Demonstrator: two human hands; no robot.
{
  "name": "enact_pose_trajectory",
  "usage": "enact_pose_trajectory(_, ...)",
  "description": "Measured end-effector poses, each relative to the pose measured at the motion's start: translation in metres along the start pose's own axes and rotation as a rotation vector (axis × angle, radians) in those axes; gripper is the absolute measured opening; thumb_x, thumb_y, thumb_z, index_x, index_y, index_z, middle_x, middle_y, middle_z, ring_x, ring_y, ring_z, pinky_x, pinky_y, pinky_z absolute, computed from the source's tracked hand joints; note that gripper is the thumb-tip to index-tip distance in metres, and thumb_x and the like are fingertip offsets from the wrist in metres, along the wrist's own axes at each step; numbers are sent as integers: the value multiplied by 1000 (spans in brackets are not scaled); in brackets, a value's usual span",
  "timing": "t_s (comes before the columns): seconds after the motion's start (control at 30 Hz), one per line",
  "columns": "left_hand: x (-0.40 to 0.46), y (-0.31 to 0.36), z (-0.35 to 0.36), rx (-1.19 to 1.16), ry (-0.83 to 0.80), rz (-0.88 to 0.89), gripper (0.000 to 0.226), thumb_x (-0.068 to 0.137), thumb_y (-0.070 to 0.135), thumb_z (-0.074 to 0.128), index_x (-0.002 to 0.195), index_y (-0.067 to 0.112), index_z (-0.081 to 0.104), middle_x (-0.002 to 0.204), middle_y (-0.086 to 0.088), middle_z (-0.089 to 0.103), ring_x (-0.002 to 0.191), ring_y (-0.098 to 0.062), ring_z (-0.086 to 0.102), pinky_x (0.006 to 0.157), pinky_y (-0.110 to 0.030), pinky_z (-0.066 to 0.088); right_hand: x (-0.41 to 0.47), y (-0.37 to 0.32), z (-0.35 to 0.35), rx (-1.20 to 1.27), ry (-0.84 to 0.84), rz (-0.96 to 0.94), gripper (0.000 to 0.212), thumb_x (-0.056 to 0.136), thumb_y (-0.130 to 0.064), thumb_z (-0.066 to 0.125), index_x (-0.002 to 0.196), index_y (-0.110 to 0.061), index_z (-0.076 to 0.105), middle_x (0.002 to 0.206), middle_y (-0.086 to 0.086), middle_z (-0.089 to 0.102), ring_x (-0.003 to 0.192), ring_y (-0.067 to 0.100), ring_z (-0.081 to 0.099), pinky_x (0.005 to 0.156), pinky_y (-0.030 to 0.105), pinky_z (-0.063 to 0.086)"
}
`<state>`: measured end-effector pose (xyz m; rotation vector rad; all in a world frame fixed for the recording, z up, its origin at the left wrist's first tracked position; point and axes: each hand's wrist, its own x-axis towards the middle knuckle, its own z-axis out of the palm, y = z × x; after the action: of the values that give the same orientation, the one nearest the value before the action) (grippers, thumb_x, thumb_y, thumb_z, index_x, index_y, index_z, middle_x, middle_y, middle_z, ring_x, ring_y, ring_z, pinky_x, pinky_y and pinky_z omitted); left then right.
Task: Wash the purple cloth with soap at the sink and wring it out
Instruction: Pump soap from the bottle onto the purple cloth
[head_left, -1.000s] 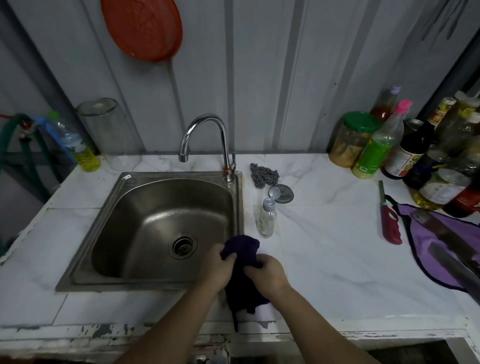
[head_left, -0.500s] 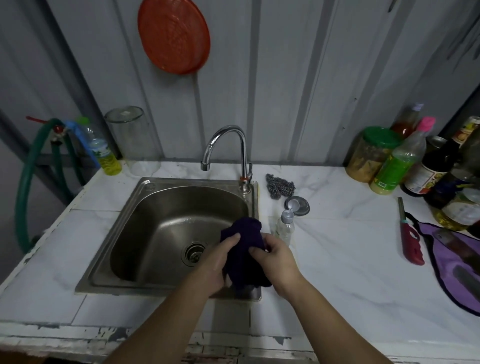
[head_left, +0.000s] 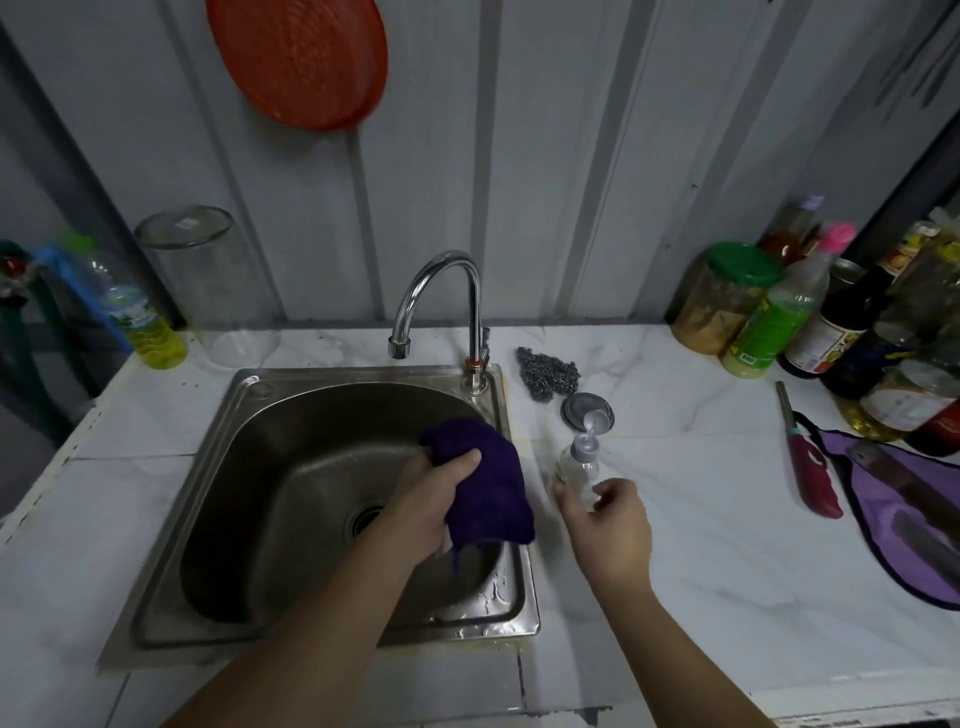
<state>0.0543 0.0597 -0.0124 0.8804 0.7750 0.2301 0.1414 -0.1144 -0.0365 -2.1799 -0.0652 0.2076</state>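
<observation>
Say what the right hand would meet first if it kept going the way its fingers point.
Probably the small clear soap bottle: the right hand reaches toward it with fingers just short of its base, though blur hides whether they touch.

Shiny steel, soft cloth, veined white marble-look counter.
Sink (head_left: 249, 499) and tap (head_left: 441, 291) gleam; purple cloth (head_left: 488, 483) looks matt, fuzzy; soap bottle (head_left: 576, 467) is clear plastic.

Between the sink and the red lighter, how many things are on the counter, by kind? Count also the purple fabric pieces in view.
Steel scrubber: 1
Round metal lid: 1
Small clear bottle: 1
Purple fabric: 2, the purple cloth in the left hand and a purple piece at right
Total: 5
</observation>
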Motion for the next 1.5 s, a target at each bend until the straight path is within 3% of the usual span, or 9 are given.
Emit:
enact_pose_trajectory(0.13, 9, 4, 1, 3, 10, -44, 36, 88, 8, 75, 120, 18, 61, 117, -15, 71, 101, -37, 71, 68, -44, 62, 23, 9, 9, -110, -21, -44, 83, 72, -45, 83, 133, 0, 49, 124, 16, 55, 116, 32, 54, 95, 44, 50)
enact_pose_trajectory(0.27, 15, 4, 1, -15, 12, -65, 34, 87, 7, 76, 117, 15, 63, 116, -18, 72, 102, -39, 71, 73, -48, 62, 34, 8, 13, -96, -114, -53, 53, 76, -34, 79, 114, -8, 53, 105, 7, 63, 94, 30, 63, 74, 34, 46)
enact_pose_trajectory(0.37, 17, 5, 2, -19, 10, -97, 32, 86, 9, 77, 114, 15, 64, 115, -18, 73, 103, -40, 71, 75, -49, 62, 37, 7, 16, -67, -142, -13, 43, 86, -31, 73, 118, -12, 52, 100, 3, 63, 85, 24, 57, 75, 31, 40)
enact_pose_trajectory(0.73, 21, 4, 0, -30, 40, -126, 49, 87, 18, 76, 133, 15, 58, 123, -16, 70, 108, -39, 69, 75, -47, 60, 43, 10, 27, -114, -177, -77, 35, 94, -32, 64, 120, -11, 54, 109, 8, 69, 101, 31, 65, 77, 30, 40)
enact_pose_trajectory(0.87, 18, 4, 0, -95, 57, -168, 38, 92, 29, 69, 127, 16, 61, 120, -15, 71, 108, -38, 68, 85, -49, 57, 44, -2, 19, -228, -111, -382, 29, 90, -20, 65, 117, -11, 59, 106, 11, 68, 97, 33, 64, 75, 35, 47)
enact_pose_trajectory(0.97, 14, 3, -3, -121, 74, -171, 33, 94, 24, 67, 125, 13, 63, 117, -16, 72, 106, -37, 68, 78, -44, 57, 51, -21, 10, -404, 22, -688, 44, 76, -4, 70, 120, -11, 66, 111, 17, 65, 97, 40, 62, 83, 47, 54)
enact_pose_trajectory(1.17, 15, 5, -10, -138, 140, -167, 38, 93, 22, 67, 129, 10, 63, 116, -16, 73, 105, -36, 69, 80, -45, 58, 56, -74, -5, -634, 283, -1138, 52, 69, 11, 68, 115, -12, 72, 114, 15, 68, 111, 41, 57, 95, 51, 45)
enact_pose_trajectory(1.4, 12, 10, -20, -147, 142, -164, 43, 90, 24, 70, 131, 12, 61, 116, -14, 74, 104, -34, 71, 87, -47, 60, 47, -108, -8, -705, 361, -1336, 39, 78, 3, 63, 111, -13, 74, 116, 11, 71, 117, 40, 53, 108, 61, 35)
enact_pose_trajectory(1.5, 10, 13, -22, -144, 155, -165, 47, 88, 28, 71, 131, 13, 63, 114, -14, 76, 103, -33, 72, 82, -44, 61, 45, -112, -7, -686, 369, -1379, 39, 76, 7, 64, 108, -13, 75, 115, 12, 72, 118, 39, 51, 110, 63, 33)
